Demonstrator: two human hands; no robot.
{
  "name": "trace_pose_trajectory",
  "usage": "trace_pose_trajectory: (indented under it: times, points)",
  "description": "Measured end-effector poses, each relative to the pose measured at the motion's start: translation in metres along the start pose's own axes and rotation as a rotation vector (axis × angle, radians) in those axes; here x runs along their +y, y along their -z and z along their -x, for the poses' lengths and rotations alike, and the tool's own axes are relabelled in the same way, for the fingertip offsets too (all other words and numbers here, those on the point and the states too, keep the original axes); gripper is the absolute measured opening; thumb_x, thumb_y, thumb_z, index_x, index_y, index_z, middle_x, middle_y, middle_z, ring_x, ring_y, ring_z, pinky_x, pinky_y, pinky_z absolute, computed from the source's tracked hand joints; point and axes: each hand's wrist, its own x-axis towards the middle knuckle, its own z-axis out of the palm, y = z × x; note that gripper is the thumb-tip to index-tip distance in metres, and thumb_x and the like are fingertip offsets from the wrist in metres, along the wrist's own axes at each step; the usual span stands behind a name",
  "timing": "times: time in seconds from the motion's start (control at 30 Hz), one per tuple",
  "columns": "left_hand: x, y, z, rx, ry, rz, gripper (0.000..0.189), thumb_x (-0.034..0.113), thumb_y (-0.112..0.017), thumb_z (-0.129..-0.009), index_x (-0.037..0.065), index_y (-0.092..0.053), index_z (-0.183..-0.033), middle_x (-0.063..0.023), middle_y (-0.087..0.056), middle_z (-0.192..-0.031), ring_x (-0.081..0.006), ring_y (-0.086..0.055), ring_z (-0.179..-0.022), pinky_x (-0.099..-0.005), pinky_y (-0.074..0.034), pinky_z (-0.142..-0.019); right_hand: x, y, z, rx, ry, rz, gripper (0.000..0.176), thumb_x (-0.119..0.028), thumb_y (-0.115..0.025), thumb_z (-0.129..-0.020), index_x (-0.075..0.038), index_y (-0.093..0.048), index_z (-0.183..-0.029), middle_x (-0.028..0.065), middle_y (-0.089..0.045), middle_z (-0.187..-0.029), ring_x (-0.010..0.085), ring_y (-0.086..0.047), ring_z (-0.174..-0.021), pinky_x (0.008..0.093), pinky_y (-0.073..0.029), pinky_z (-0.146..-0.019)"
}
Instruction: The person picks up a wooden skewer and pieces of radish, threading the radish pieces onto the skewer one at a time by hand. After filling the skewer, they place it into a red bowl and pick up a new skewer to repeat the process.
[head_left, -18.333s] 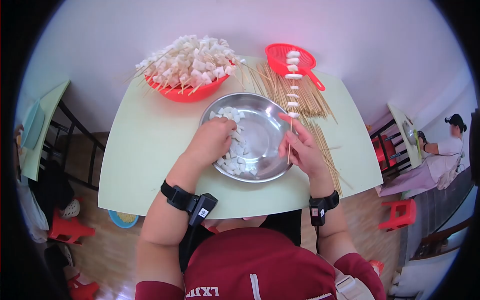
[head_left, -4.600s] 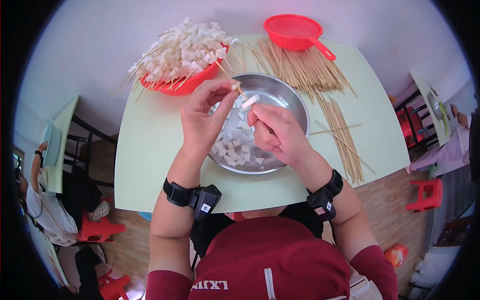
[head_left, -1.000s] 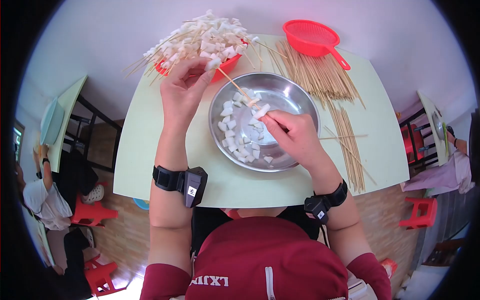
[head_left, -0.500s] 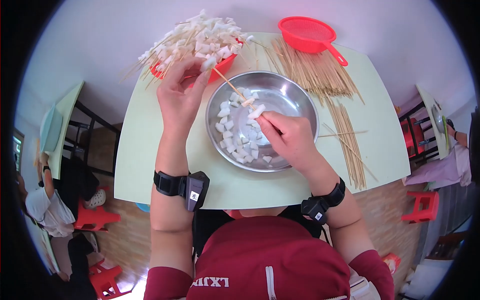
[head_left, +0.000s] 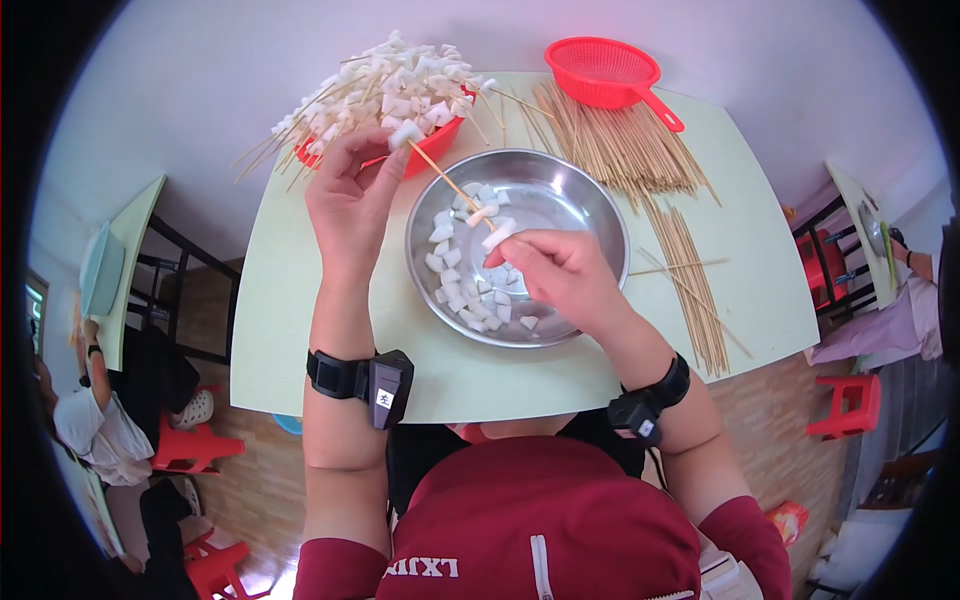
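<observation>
A thin bamboo skewer (head_left: 440, 175) slants over the steel bowl, with white chunks threaded near both ends. My left hand (head_left: 345, 205) pinches around the white chunk (head_left: 405, 134) at its upper end. Lower down sit a flat pale piece (head_left: 482, 214) and another white chunk (head_left: 498, 236). The fingertips of my right hand (head_left: 570, 275) are closed at that lower chunk; the skewer's tail is hidden behind them. Under both hands stands the round steel bowl (head_left: 590, 190), holding many loose white cubes (head_left: 455, 290), mostly along its left side.
A red basket (head_left: 435, 152) heaped with loaded skewers (head_left: 385, 85) stands at the back left. Bare skewers (head_left: 620, 145) lie at the back right beneath a red strainer (head_left: 605, 72), with more (head_left: 700, 300) right of the bowl. Other people (head_left: 95, 425) sit at side tables.
The skewer and both hands have shifted slightly left and down in the view. My right hand stays at the lower chunk, my left at the upper one.
</observation>
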Motion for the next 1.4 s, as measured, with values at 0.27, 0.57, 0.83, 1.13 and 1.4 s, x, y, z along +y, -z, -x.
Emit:
trace_pose_trajectory:
  times: [0.27, 0.57, 0.83, 1.13, 1.4]
  points:
    - [-0.002, -0.004, 0.003, 0.009, -0.025, 0.059, 0.021, -0.005, -0.064, -0.081, -0.003, -0.058, -0.101, -0.0088, -0.061, -0.098, -0.0148, -0.061, -0.091, -0.0258, -0.051, -0.082, 0.003, 0.001, 0.0, -0.138, -0.3, -0.446, 0.023, -0.022, -0.052, -0.093, -0.002, -0.065, -0.091, -0.0047, -0.039, -0.047, 0.0035, -0.029, -0.039, 0.0219, -0.022, -0.039]
    - [0.003, -0.017, 0.011, -0.065, 0.0, 0.068, 0.02, -0.003, -0.064, -0.081, -0.002, -0.057, -0.1, -0.0074, -0.061, -0.099, -0.0153, -0.061, -0.093, -0.0269, -0.051, -0.083, 0.003, 0.002, -0.001, 0.028, -0.037, -0.031, 0.02, -0.019, -0.054, -0.092, -0.001, -0.065, -0.091, -0.005, -0.05, -0.054, 0.0033, -0.042, -0.046, 0.0212, -0.033, -0.043]
    - [0.008, -0.031, 0.019, -0.1, 0.008, 0.097, 0.017, -0.004, -0.064, -0.081, -0.001, -0.058, -0.097, -0.0061, -0.06, -0.096, -0.0132, -0.06, -0.09, -0.0256, -0.051, -0.082, 0.014, -0.005, -0.002, 0.153, 0.144, 0.104, 0.023, -0.021, -0.051, -0.094, -0.003, -0.064, -0.091, -0.006, -0.041, -0.05, 0.0016, -0.032, -0.043, 0.0211, -0.023, -0.04]
    - [0.011, -0.034, 0.022, -0.126, 0.028, 0.089, 0.018, -0.004, -0.065, -0.08, -0.001, -0.059, -0.096, -0.0063, -0.06, -0.095, -0.0132, -0.061, -0.088, -0.0261, -0.052, -0.08, -0.002, 0.009, 0.0, -0.099, -0.215, -0.524, 0.025, -0.023, -0.05, -0.094, -0.003, -0.065, -0.091, -0.0067, -0.037, -0.05, 0.0009, -0.029, -0.043, 0.0207, -0.021, -0.04]
    - [0.008, -0.039, 0.027, -0.175, -0.003, 0.042, 0.02, -0.004, -0.065, -0.079, -0.002, -0.058, -0.098, -0.0065, -0.059, -0.096, -0.0136, -0.061, -0.089, -0.0263, -0.053, -0.08, -0.001, 0.0, -0.001, 0.099, -0.032, -0.104, 0.026, -0.023, -0.05, -0.095, -0.002, -0.064, -0.09, -0.0083, -0.034, -0.051, 0.0005, -0.027, -0.045, 0.0196, -0.02, -0.042]
